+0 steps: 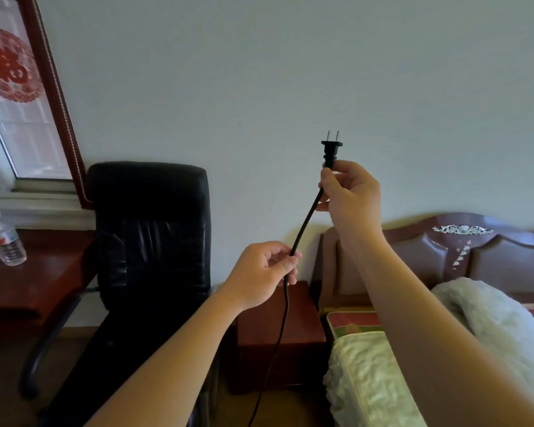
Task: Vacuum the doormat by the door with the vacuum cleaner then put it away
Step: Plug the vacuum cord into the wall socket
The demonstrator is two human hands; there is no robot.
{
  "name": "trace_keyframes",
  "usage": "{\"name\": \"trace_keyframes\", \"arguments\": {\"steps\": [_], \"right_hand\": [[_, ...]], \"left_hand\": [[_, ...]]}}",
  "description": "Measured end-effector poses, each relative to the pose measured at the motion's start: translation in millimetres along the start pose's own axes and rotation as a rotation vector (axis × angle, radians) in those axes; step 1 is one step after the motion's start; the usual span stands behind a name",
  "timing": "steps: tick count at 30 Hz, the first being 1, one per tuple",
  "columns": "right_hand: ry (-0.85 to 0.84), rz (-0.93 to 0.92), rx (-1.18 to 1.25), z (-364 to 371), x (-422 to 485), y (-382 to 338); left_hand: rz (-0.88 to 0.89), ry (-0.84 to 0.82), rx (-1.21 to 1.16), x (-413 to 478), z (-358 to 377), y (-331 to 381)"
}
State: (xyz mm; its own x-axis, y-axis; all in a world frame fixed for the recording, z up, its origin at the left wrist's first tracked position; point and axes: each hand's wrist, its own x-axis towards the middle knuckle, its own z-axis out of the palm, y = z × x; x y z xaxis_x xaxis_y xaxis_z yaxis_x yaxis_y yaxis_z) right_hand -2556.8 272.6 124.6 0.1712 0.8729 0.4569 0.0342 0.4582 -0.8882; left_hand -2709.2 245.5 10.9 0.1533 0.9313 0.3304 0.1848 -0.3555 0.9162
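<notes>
In the head view, the right hand (349, 192) pinched the base of a black plug (331, 149) between thumb and fingertips. It held the plug upright, with its two flat prongs pointing up in front of the pale wall (290, 72). The left hand (265, 272) sat lower and to the left, its fingers curled round the cord (305, 223), which ran taut between the two hands and then hung slack out of the bottom of the frame. This hold seemed meant to keep the plug steady and the loose length under control, either for plugging in or for winding up; the picture did not settle which. The vacuum cleaner and the doormat were both out of sight, and only the cord led down toward where the machine presumably stood. No socket showed on the visible wall.

Room to move was tight low down. A black office chair (148, 226) stood to the left, just beside a dark wooden nightstand (278, 334), and the bed (367, 380) with its carved headboard (444, 251) closed off the right. The hanging cord passed in front of the nightstand and could likely catch on its corner or on the chair's arm. Above the furniture the wall was bare, so the hands had open air there. At far left, a water bottle (7, 238) stood on a reddish tabletop (28, 288) below the window (19, 118), well apart from the cord.
</notes>
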Motion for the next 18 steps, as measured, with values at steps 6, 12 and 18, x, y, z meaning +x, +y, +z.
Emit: {"name": "trace_keyframes", "arguments": {"steps": [6,12,18], "right_hand": [[-0.014,0.013,0.022,20.7,44.4,33.8],[-0.042,0.064,0.077,40.5,103.8,92.0],[-0.115,0.158,0.181,65.6,191.4,159.2]], "left_hand": [[-0.018,0.005,0.004,44.0,-12.7,-27.5],[-0.085,0.033,0.016,99.0,-17.6,-65.7],[-0.167,0.116,0.034,181.6,-24.9,-114.4]]}}
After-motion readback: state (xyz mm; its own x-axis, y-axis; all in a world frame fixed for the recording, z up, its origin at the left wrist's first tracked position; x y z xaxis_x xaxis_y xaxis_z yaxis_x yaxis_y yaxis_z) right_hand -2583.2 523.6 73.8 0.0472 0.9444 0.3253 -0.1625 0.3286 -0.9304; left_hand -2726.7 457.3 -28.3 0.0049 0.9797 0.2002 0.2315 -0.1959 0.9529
